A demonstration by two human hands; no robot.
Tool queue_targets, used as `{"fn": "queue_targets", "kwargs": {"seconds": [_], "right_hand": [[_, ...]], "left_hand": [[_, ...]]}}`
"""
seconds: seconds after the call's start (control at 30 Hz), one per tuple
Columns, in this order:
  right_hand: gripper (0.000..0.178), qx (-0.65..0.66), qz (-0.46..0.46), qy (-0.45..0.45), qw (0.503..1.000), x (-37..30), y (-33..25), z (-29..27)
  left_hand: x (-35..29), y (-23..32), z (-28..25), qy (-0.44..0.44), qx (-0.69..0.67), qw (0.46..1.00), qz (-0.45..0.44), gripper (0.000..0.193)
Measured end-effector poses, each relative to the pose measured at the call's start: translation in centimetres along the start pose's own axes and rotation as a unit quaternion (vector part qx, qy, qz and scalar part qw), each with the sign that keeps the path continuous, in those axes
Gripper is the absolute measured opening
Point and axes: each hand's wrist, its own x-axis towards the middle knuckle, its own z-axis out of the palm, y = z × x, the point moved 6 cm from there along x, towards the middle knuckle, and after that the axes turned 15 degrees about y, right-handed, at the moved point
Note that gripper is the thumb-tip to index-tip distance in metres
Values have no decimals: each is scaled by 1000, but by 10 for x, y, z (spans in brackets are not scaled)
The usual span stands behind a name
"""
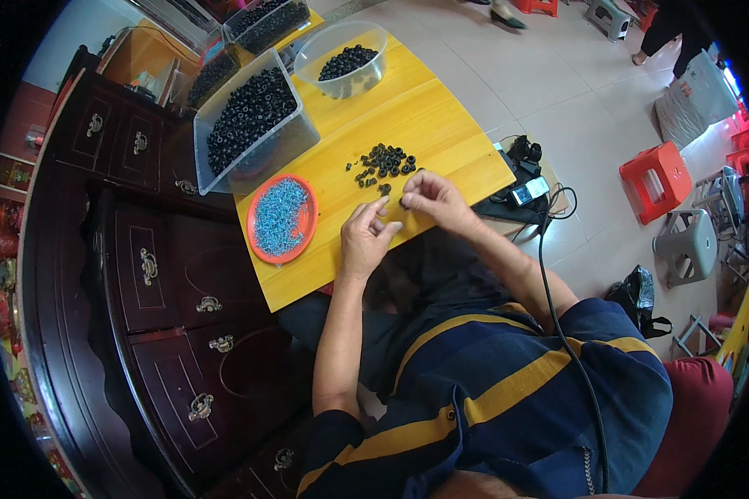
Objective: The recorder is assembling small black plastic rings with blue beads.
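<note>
A small pile of black ring-like plastic parts (pixel 386 158) lies on the yellow wooden table (pixel 435 104) in front of my hands. My left hand (pixel 364 239) is just short of the pile, thumb apart from its half-curled fingers, and I see nothing between them. One black part (pixel 384 190) lies close to its fingertips. Thumb and fingers of my right hand (pixel 438 202) are pinched together on a small black part (pixel 404 202), mostly hidden by the fingertips. To the left sits a red-orange plate (pixel 313 218) heaped with small blue metallic pins (pixel 279 216).
A large clear bin (pixel 306 135) of black parts stands at the table's left edge, a round clear tub (pixel 381 68) behind it. Dark wooden drawers (pixel 162 274) flank the left. A black cable (pixel 543 258) runs past my right arm. Stools, one red (pixel 664 179), stand on the floor.
</note>
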Motion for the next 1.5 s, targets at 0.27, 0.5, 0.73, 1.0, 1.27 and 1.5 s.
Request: {"fn": "queue_targets", "kwargs": {"seconds": [0.27,0.5,0.73,1.0,1.27,1.5], "right_hand": [[15,-477,-230,177,829,62,-57,-66],[14,-560,-308,174,749,70,-54,-56],[24,-455,-343,132,811,26,-53,-7],[27,-536,-319,-7,782,32,-20,33],[21,-565,-292,5,772,34,-11,33],[20,-575,-299,-21,761,33,-15,25]], "left_hand": [[22,-22,5,27,148,987,63,35],[38,-29,19,23,205,976,73,27],[36,-27,15,48,198,977,67,21],[38,-30,20,64,216,972,71,15],[37,-29,23,90,220,968,83,13],[33,-24,24,103,182,974,92,11]]}}
